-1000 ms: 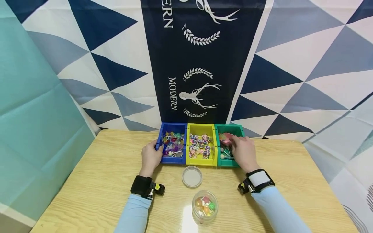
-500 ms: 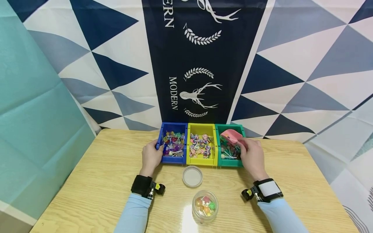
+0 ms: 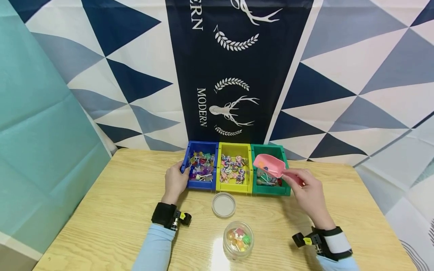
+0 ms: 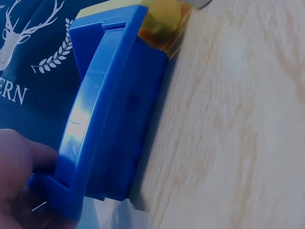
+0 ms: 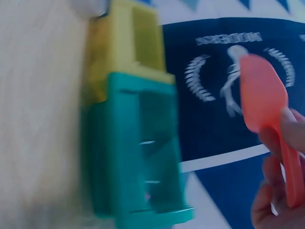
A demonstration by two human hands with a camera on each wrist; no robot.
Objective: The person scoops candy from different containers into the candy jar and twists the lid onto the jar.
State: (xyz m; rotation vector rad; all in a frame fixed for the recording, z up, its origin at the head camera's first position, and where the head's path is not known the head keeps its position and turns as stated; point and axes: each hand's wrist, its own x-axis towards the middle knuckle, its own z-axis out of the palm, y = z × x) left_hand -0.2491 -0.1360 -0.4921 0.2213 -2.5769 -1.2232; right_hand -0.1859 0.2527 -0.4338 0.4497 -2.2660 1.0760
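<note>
My right hand holds a pink scoop by its handle, above the green bin. A few small orange and blue pieces lie in the scoop's bowl. In the right wrist view, the thumb and fingers wrap the scoop handle. Lollipops with white sticks lie in the green bin below. My left hand grips the left side of the blue bin, thumb over the rim; the left wrist view shows its fingers at the bin's corner. The blue bin holds colourful wrapped candies.
Between those bins stands a yellow bin of swirl-striped candies. A round lid lies in front of it. Nearer the front, a clear jar with several lollipops stands on the wooden table. A patterned backdrop rises behind the bins.
My right hand has lifted the pink scoop up out of the green bin and drawn back to the right and towards me. The left hand stays on the blue bin.
</note>
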